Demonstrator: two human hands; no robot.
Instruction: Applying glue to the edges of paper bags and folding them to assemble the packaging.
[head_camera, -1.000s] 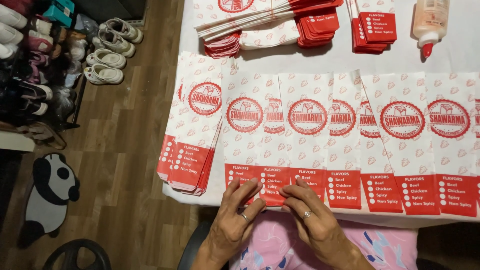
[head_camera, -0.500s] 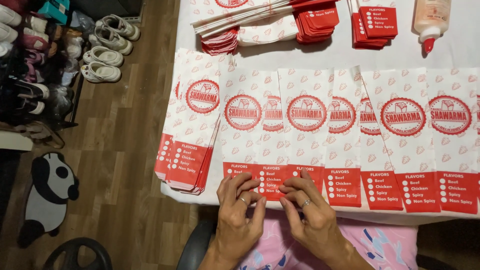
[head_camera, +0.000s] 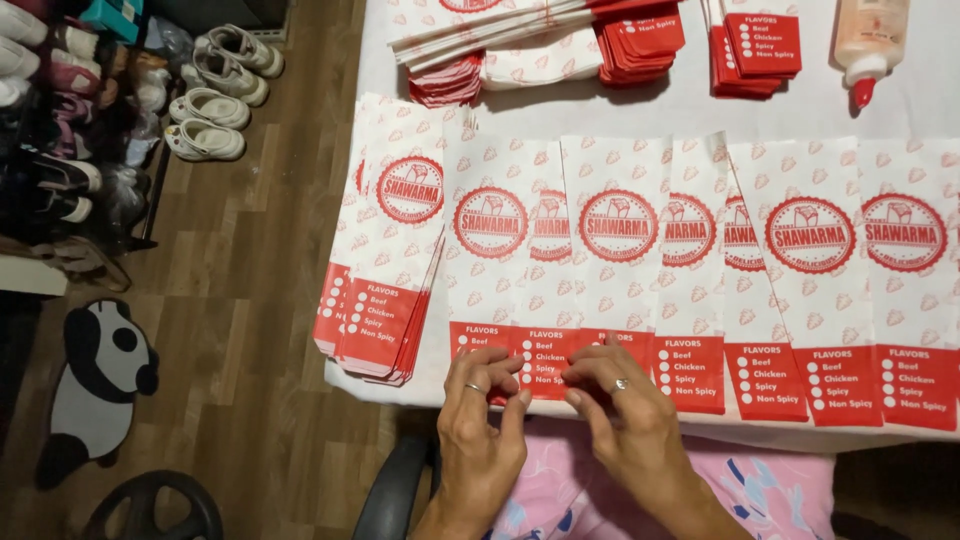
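The paper bags are white with a faint pattern of small pale red marks, a round red emblem, and a red band at the lower end. They lie on a white desk. Beyond the bags, the glue bottle is pale peach with a red tip. Left of the bags, the floor is brown wood, and the mat is black and white like a panda.

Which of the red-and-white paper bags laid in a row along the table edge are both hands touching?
The second red-and-white paper bag from the left; the left hand and right hand pinch its red bottom flap.
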